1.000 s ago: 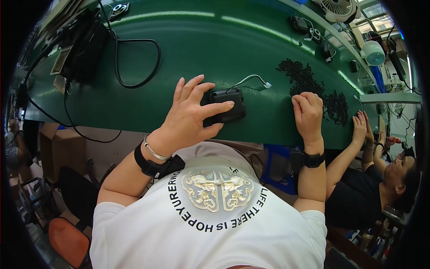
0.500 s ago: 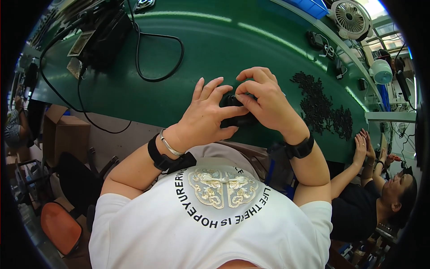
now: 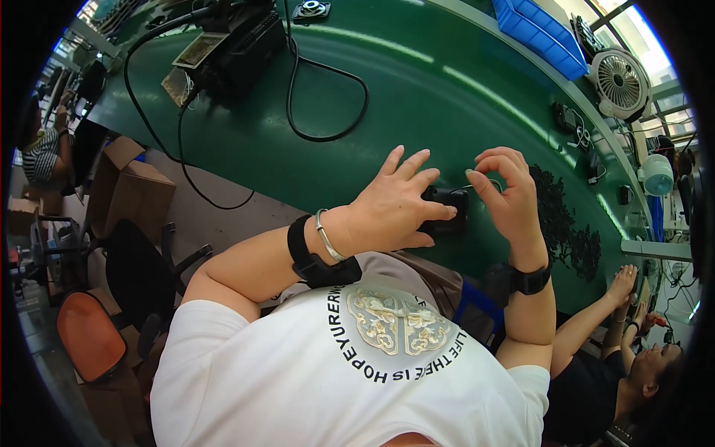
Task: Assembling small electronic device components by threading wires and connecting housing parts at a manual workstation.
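Note:
A small black boxy device (image 3: 459,211) lies on the green bench in front of me. My left hand (image 3: 398,205) steadies it, index finger across its top and thumb at its near left side. The other left fingers are spread above the bench. Just right of the device is my right hand (image 3: 512,195), raised with fingers curled and thumb and index close together. A thin wire (image 3: 463,188) runs from the device's far edge toward those fingertips and seems to be pinched there. The fingers partly hide the device and the wire's end.
Many small black parts (image 3: 570,227) are heaped right of my right hand. A black cable (image 3: 365,100) loops across the bench from a dark boxy machine (image 3: 242,63). A blue bin (image 3: 540,33) and a fan (image 3: 620,83) stand far right. A co-worker's hand (image 3: 622,283) is at right.
My right hand has lifted away from the device to the right, showing the thin wire between. The left hand remains on the device. The whole view has shifted.

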A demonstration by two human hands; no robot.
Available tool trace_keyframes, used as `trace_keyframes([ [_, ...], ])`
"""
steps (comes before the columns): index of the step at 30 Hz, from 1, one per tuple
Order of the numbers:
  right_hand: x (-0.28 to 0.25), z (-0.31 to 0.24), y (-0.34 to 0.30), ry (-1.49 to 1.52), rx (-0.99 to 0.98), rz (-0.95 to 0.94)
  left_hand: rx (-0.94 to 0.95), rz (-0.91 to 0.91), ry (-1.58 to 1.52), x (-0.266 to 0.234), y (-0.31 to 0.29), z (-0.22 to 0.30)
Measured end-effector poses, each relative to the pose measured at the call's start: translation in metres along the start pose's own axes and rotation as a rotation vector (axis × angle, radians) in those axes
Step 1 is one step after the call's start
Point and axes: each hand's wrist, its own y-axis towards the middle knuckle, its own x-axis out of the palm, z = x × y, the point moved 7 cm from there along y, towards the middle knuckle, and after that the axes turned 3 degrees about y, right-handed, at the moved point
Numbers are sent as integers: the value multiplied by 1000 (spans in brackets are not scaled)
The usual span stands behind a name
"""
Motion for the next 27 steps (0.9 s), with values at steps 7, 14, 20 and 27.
trace_keyframes([
  [7, -16, 57, -19, 243, 175, 252, 29, -22, 2, -1, 3, 8],
  [14, -20, 87, -25, 756, 347, 371, 83, 53, -48, -7, -1, 3],
  [20, -26, 80, -25, 882, 308, 491, 111, 49, -135, -23, 8, -30],
  [27, -28, 63, -23, 808, 313, 504, 174, 244, -58, -65, 120, -104],
])
